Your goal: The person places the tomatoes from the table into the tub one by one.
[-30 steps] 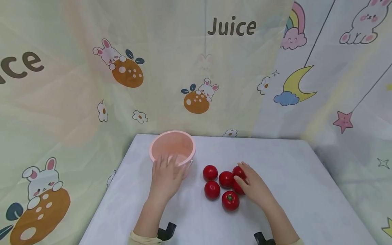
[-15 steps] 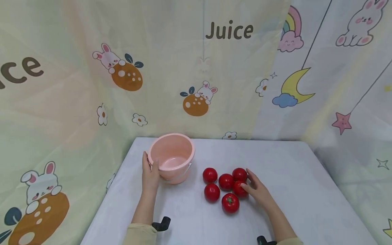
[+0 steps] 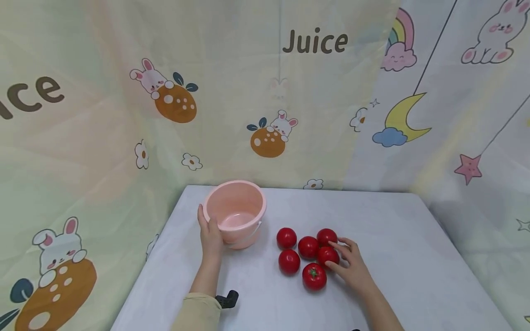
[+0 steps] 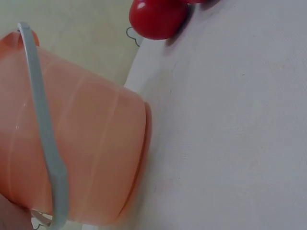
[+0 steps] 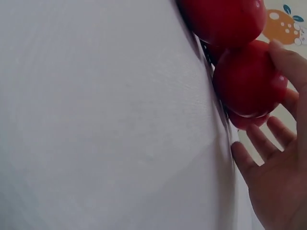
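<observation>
A pink bucket [image 3: 236, 207] with a thin pale handle [image 4: 45, 124] stands upright at the table's back left. My left hand [image 3: 211, 236] rests against its left outer side, fingers straight and thumb apart, below the rim. Several shiny red tomatoes [image 3: 308, 247] lie clustered right of the bucket; the nearest one [image 3: 314, 276] shows its green stem. My right hand [image 3: 354, 269] reaches in from the right, thumb and forefinger around the rightmost tomato [image 3: 328, 257]. In the right wrist view the thumb [image 5: 290, 64] overlaps this tomato's edge, with the other fingers spread below.
A white-topped table [image 3: 393, 239] bears everything. Printed cloth with rabbits and oranges [image 3: 223, 92] hangs behind and at the sides. A black wrist mount [image 3: 228, 299] sits at the left sleeve.
My left hand has moved from in front of the bucket to its left side. My right hand has shifted from over the back right tomatoes to around the rightmost one. The tomatoes have stayed put.
</observation>
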`<state>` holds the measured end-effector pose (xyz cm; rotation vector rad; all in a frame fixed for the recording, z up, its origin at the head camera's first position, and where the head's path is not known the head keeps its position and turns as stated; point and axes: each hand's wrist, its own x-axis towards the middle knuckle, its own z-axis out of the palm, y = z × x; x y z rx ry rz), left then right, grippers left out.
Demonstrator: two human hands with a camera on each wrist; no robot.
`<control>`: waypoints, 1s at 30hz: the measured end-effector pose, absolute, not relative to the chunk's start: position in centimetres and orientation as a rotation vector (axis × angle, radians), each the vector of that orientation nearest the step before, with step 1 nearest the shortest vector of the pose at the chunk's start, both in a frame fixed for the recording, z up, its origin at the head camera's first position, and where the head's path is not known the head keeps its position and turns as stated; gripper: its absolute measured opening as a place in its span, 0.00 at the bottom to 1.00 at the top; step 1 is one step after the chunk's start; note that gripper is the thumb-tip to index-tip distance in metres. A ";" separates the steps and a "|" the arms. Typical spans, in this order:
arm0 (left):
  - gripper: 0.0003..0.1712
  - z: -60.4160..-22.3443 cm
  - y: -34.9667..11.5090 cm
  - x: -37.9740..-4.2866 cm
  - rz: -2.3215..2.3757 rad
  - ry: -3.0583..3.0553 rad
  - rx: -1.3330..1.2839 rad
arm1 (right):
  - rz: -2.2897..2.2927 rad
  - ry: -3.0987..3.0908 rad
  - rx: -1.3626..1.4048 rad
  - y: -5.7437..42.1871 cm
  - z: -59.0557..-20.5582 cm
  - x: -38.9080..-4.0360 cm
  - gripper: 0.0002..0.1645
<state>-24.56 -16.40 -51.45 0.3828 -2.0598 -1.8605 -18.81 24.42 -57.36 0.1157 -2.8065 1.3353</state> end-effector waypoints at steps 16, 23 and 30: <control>0.32 -51.8 -16.3 -24.7 -1.833 -2.039 0.382 | 1.345 -2.827 0.034 24.9 -57.8 -18.3 0.42; 0.32 -51.8 -16.3 -24.6 -1.821 -2.050 0.355 | 1.439 -2.786 0.075 24.6 -56.2 -18.6 0.41; 0.32 -52.2 -16.4 -24.8 -1.789 -2.043 0.356 | 1.433 -2.705 0.216 24.4 -54.0 -20.0 0.40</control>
